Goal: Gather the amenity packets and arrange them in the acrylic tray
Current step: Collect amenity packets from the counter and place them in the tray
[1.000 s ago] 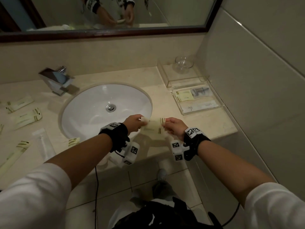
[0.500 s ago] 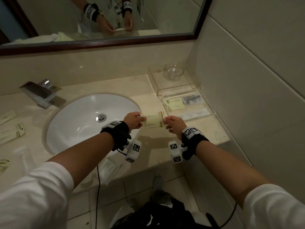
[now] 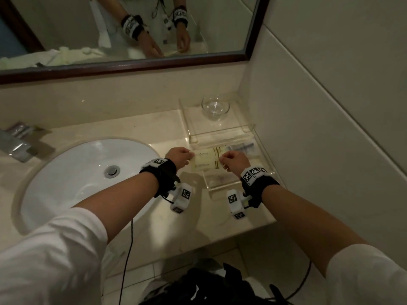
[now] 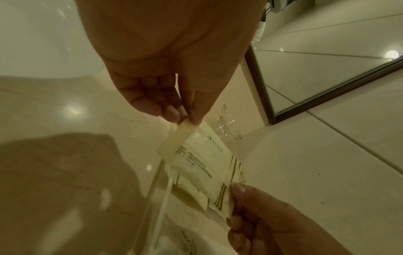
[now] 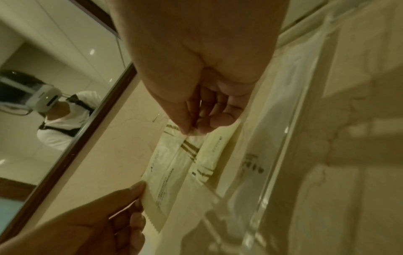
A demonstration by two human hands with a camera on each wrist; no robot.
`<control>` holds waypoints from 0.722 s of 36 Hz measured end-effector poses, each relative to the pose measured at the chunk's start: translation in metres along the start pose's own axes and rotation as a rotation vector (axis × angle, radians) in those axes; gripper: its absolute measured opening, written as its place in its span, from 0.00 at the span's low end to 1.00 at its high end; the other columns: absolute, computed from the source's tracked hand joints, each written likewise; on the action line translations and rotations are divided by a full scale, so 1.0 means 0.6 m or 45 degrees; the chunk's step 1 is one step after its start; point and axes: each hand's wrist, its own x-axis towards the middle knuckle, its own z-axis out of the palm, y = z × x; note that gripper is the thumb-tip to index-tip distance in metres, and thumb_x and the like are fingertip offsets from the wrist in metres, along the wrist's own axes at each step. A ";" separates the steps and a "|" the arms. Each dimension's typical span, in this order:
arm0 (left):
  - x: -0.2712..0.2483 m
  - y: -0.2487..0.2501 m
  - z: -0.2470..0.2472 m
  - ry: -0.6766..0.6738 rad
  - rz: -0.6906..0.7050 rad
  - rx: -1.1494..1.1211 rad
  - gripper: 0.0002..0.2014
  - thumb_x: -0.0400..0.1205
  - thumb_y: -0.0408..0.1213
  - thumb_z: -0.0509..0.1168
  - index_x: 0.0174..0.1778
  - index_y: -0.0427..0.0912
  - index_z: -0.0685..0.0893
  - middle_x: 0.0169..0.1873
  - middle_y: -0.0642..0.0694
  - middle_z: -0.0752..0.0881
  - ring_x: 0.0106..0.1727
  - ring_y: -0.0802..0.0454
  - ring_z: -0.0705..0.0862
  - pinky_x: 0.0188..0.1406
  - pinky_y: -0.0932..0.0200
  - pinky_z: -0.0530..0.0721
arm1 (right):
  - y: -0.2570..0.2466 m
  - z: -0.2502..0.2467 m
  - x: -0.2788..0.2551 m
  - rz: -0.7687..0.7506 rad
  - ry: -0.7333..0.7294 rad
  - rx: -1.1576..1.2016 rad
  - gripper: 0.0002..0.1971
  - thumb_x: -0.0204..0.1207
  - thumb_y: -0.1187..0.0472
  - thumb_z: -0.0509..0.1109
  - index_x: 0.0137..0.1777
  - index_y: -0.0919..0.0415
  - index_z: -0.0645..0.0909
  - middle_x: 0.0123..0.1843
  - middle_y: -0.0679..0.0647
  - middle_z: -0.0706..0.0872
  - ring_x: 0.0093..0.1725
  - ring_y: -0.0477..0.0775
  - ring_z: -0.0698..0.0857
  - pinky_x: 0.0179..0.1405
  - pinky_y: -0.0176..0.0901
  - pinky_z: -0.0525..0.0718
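The amenity packet [image 3: 206,162] is suspended flat between both hands, directly above the near-left part of the acrylic tray [image 3: 263,148], which stands on the counter [image 3: 154,126] to the right of the sink [image 3: 72,172]. The packet's long axis runs left to right, from one hand to the other, roughly across the tray. The left hand [image 3: 178,158] pinches the plain end; the right hand [image 3: 234,163] pinches the striped end and is the nearer hand to the tray's centre. Each grip is a closed thumb-and-fingertip pinch on the packet edge, with the other fingers curled. Other packets [image 3: 241,148] already lie in the tray below. The placement probably requires a straight descent. A glass bowl [image 3: 215,107] stands on the tray's rear section.
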 end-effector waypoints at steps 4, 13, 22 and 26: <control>0.021 0.008 0.018 0.009 -0.003 0.102 0.07 0.79 0.38 0.69 0.48 0.39 0.86 0.34 0.49 0.84 0.31 0.54 0.80 0.45 0.56 0.79 | 0.001 -0.018 0.031 -0.037 0.016 -0.213 0.09 0.75 0.57 0.70 0.34 0.57 0.81 0.32 0.50 0.83 0.36 0.50 0.81 0.44 0.45 0.81; 0.047 0.024 0.038 0.008 0.080 0.417 0.09 0.78 0.42 0.70 0.48 0.40 0.87 0.42 0.45 0.87 0.45 0.48 0.86 0.45 0.60 0.79 | 0.008 -0.033 0.092 -0.105 0.047 -0.534 0.08 0.71 0.58 0.74 0.33 0.60 0.82 0.52 0.59 0.81 0.40 0.54 0.81 0.43 0.37 0.78; 0.060 0.049 0.040 -0.022 0.140 0.898 0.04 0.77 0.41 0.68 0.39 0.46 0.84 0.40 0.48 0.84 0.48 0.48 0.84 0.40 0.61 0.74 | 0.014 -0.021 0.125 -0.139 -0.024 -0.715 0.10 0.70 0.58 0.73 0.30 0.60 0.87 0.47 0.60 0.86 0.41 0.55 0.86 0.46 0.43 0.88; 0.065 0.061 0.044 -0.066 0.168 1.102 0.09 0.77 0.42 0.67 0.45 0.42 0.87 0.46 0.43 0.87 0.50 0.44 0.85 0.47 0.55 0.82 | 0.007 -0.020 0.118 -0.178 -0.035 -0.855 0.09 0.73 0.56 0.72 0.39 0.62 0.86 0.54 0.59 0.78 0.52 0.58 0.80 0.57 0.48 0.84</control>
